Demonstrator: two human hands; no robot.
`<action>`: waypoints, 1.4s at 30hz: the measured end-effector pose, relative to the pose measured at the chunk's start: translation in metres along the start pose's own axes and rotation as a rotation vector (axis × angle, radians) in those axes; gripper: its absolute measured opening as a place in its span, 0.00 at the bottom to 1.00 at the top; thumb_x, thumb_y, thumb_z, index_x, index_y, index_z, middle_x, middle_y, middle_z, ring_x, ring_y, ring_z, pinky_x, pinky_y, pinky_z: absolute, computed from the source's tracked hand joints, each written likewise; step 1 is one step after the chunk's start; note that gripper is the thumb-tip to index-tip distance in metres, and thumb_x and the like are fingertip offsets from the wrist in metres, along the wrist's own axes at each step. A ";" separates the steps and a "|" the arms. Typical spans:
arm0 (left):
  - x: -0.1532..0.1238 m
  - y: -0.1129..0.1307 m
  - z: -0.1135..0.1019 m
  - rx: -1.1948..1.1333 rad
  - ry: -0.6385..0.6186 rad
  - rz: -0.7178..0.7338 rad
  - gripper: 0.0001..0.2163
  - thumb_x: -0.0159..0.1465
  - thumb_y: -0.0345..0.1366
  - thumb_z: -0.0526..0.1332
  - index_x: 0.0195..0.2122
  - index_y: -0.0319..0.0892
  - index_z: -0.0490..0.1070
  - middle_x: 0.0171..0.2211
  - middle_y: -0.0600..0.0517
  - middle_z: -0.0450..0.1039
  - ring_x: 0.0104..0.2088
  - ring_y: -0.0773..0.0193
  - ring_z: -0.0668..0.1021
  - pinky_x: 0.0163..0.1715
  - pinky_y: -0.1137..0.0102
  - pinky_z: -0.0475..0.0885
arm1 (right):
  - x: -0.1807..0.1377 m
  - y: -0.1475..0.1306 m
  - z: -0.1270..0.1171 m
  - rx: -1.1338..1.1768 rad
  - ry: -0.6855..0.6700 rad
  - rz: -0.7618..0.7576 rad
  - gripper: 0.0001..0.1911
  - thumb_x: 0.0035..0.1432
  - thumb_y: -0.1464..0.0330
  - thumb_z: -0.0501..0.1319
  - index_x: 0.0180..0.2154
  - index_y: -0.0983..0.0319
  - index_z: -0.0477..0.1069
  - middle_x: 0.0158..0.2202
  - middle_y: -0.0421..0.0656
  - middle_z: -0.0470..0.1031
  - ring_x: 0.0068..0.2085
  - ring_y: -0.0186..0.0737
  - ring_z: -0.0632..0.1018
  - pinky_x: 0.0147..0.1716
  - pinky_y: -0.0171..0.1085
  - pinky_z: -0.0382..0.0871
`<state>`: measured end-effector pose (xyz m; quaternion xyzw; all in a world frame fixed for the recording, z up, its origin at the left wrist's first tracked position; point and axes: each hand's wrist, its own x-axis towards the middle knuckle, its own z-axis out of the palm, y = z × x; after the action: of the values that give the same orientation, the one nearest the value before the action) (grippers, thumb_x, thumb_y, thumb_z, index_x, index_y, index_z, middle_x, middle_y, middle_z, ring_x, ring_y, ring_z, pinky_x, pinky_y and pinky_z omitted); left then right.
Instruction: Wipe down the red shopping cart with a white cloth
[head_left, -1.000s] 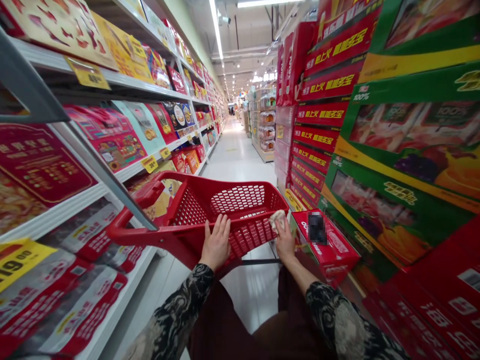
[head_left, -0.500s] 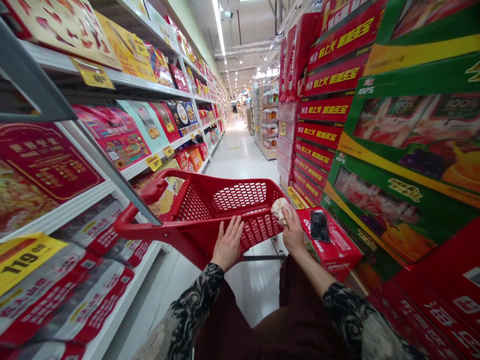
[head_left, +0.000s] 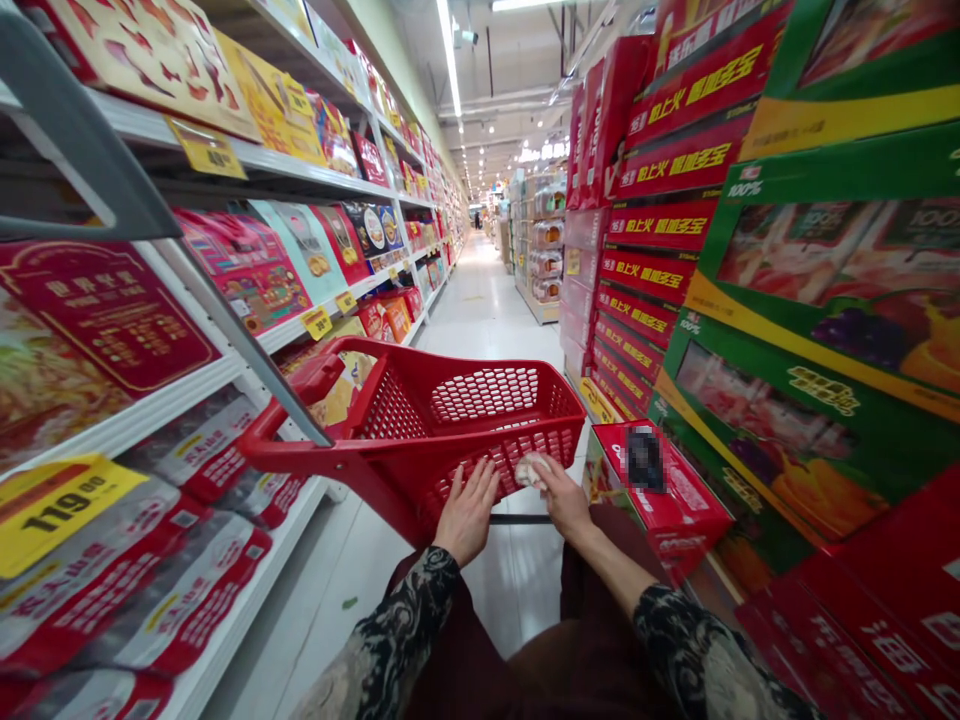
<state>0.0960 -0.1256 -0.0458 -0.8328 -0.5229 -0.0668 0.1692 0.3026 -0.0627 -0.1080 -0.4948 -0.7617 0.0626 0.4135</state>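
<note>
A red plastic shopping basket cart (head_left: 375, 455) with perforated walls stands in front of me, its grey handle (head_left: 112, 150) reaching up to the left. My left hand (head_left: 469, 510) lies against the near side of the basket, fingers stretched out and nothing in them. In my right hand (head_left: 562, 500) is a crumpled white cloth (head_left: 531, 470), pinched between the fingers against the lower part of the same wall. The fingertips behind the cloth are partly hidden.
Shelves of packaged goods (head_left: 285, 260) line the left, with a yellow price tag (head_left: 67, 510) sticking out. Stacked red drink cartons (head_left: 660, 225) and green boxes (head_left: 825, 330) rise on the right. A low red box (head_left: 675, 500) with a dark blurred object (head_left: 645, 460) stands beside my right arm.
My right hand has moved the cloth left and down, from the basket's right corner to the lower near wall. My left hand stays against the basket. The view has shifted slightly.
</note>
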 end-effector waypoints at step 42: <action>-0.042 -0.028 -0.014 -0.068 -0.024 -0.239 0.30 0.56 0.30 0.50 0.62 0.36 0.52 0.64 0.45 0.48 0.64 0.55 0.51 0.61 0.48 0.45 | 0.010 -0.068 0.034 -0.007 -0.004 -0.309 0.21 0.57 0.78 0.51 0.48 0.58 0.71 0.51 0.47 0.71 0.51 0.43 0.72 0.49 0.44 0.69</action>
<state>0.0536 -0.1550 -0.0385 -0.7706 -0.6177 -0.0943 0.1256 0.2298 -0.0785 -0.0897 -0.3732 -0.8297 -0.0034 0.4151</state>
